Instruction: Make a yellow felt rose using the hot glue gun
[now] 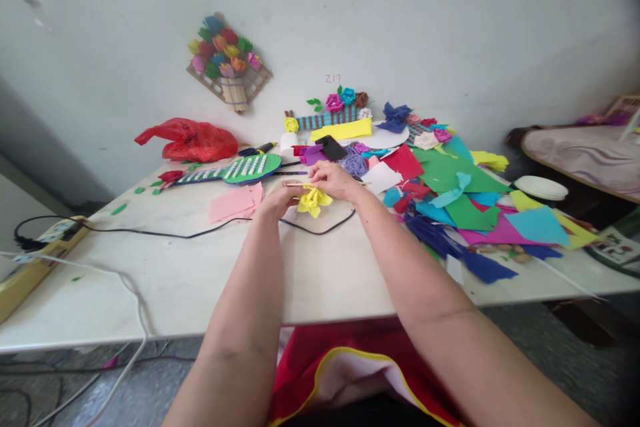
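Note:
A yellow paper flower (315, 201) with ruffled petals is held between my two hands, above the white table. My left hand (281, 200) is closed at the flower's left side, around a thin stick (295, 185) that runs toward the petals. From above, my right hand (334, 179) pinches the top of the flower, with its fingertips bent together. The fingers partly hide where stick and flower meet. Left of my left hand lie pink paper sheets (233, 203). A black cable (320, 232) crosses the table just below the flower.
Coloured paper scraps (460, 173) pile up on the right, beside a white bowl (541, 187). Behind the hands are a black phone (333, 147), purple yarn (354, 163) and a guitar-shaped craft (253, 168). A red plastic bag (200, 140) and a power strip (45, 260) occupy the left.

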The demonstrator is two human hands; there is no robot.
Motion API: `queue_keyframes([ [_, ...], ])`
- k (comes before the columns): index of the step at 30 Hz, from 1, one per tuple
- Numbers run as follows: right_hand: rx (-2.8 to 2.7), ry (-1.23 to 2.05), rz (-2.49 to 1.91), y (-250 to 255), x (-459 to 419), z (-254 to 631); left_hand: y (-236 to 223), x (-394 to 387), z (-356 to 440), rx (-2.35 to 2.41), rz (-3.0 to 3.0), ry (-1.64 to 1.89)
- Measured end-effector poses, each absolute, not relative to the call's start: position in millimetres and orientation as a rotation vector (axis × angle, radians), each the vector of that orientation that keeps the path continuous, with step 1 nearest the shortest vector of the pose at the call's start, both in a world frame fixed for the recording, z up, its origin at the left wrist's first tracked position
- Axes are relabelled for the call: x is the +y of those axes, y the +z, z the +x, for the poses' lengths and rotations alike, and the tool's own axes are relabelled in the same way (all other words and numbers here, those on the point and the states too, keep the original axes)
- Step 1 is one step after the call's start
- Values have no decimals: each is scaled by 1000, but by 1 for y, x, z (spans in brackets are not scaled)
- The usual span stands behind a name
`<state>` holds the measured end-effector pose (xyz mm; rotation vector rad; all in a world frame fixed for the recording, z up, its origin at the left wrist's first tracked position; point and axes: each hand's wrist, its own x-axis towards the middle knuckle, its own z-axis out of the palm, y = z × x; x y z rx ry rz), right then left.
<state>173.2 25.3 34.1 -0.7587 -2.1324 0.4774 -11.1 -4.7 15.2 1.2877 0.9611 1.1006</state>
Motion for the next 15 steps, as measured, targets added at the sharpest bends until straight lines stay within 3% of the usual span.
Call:
queue_keyframes([
  [15,-2114,535,-743,32,26,175,21,-9,-9,984,1249,1083],
])
